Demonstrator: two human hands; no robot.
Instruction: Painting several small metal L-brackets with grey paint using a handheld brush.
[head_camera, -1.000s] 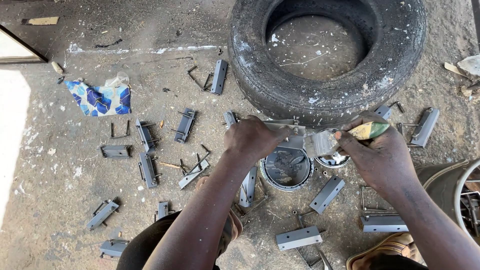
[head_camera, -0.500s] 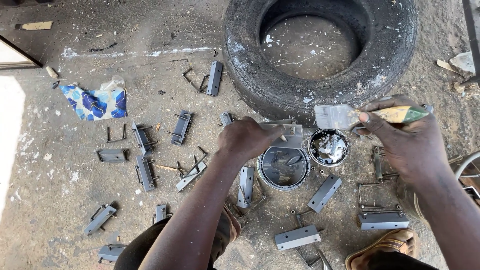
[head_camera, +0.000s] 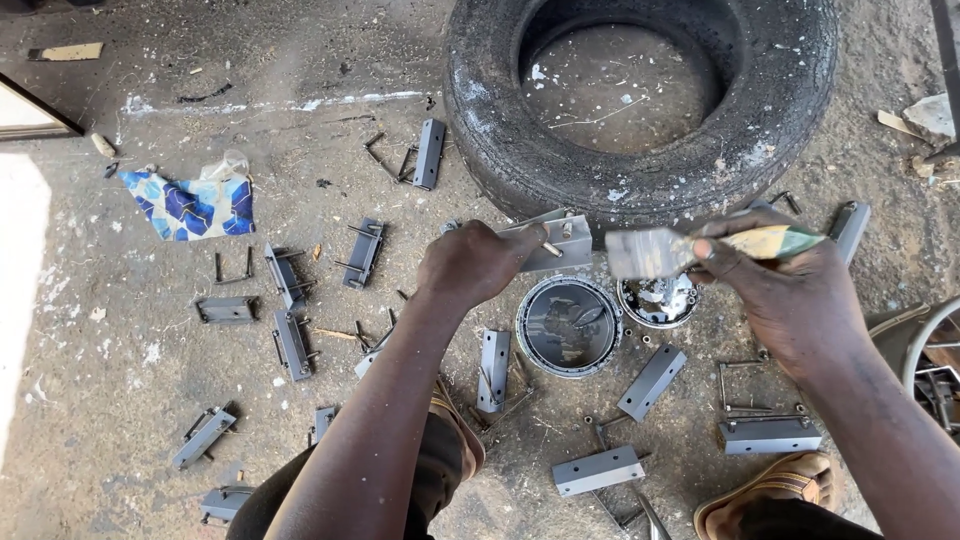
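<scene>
Left hand grips grey metal bracket above round open paint tin — right hand holds flat grey-bristled brush, bristles toward the bracket.

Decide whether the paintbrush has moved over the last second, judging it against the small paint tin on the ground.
Yes. The paintbrush in the right hand was dipped at the small paint tin; now it is lifted clear, its bristles above the tin and pointing left toward the metal bracket.

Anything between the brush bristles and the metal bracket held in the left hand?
Nothing visible. The left hand holds the grey metal bracket above the open paint tin. The right hand holds the brush with its bristles just right of the bracket; only open air shows in the small gap between them.
</scene>
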